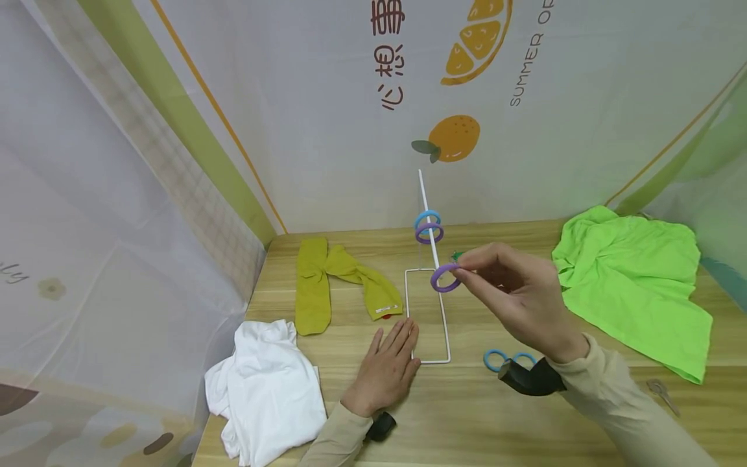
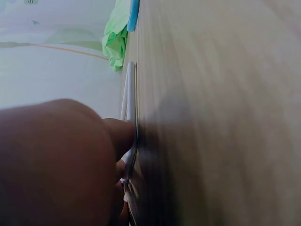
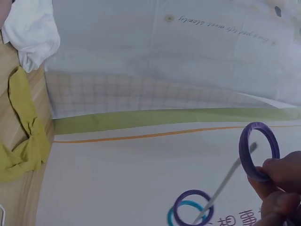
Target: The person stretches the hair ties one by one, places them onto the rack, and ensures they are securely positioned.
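Note:
My right hand [image 1: 522,298] pinches a purple ring [image 1: 445,279] between thumb and fingertips, beside the near end of a white rod [image 1: 432,243]. In the right wrist view the rod's tip shows within the outline of the held ring [image 3: 244,150]; I cannot tell whether it passes through. Farther along the rod hang a light blue ring [image 1: 428,213] and another purple ring [image 1: 429,241]. The rod belongs to a white wire stand whose rectangular base [image 1: 432,362] lies on the table. My left hand [image 1: 382,366] rests with fingers extended over the base's left side.
Two blue rings [image 1: 487,364] lie near the right wrist. A mustard cloth [image 1: 314,292] and a white cloth [image 1: 274,395] are at left, a bright green cloth [image 1: 636,279] at right. A small metal object [image 1: 662,395] lies at lower right. Printed curtains surround the wooden table.

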A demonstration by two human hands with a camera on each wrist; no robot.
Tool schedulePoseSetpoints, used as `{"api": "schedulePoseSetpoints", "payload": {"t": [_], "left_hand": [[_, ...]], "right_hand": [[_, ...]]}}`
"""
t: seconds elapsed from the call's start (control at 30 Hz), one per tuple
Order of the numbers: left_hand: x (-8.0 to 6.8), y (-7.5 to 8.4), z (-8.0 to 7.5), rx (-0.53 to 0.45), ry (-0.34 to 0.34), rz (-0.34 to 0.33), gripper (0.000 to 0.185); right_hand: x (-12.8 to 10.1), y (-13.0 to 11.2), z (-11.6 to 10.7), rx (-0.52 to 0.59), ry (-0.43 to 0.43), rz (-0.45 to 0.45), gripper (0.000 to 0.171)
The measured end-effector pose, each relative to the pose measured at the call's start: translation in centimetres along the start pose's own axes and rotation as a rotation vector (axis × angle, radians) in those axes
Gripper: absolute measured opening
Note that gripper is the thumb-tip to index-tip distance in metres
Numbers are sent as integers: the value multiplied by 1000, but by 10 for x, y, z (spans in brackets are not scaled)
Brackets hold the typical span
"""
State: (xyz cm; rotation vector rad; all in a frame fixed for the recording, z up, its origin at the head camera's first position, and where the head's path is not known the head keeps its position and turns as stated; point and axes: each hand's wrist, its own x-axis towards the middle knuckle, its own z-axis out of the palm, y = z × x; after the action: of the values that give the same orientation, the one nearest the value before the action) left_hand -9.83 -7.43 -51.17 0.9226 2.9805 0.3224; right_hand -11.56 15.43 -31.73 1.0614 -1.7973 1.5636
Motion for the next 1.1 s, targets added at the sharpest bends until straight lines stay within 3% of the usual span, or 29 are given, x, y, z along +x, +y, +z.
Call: {"api": "schedulePoseSetpoints", "payload": {"t": [0.17,0.47,0.73,1.1], "left_hand": [[-1,-1,2,-7,35,11,56],[-1,-1,4,24,51,9,55],[1,-1,2,25,-28,-19,56],[1,-1,3,19,-18,-17,56]], "right_hand": [[1,10,6,-138,31,83,21],[5,38,10,-246,60,137,14],[7,48,11,-279,90,168,9],[4,49,11,-240,119,208,10]]}}
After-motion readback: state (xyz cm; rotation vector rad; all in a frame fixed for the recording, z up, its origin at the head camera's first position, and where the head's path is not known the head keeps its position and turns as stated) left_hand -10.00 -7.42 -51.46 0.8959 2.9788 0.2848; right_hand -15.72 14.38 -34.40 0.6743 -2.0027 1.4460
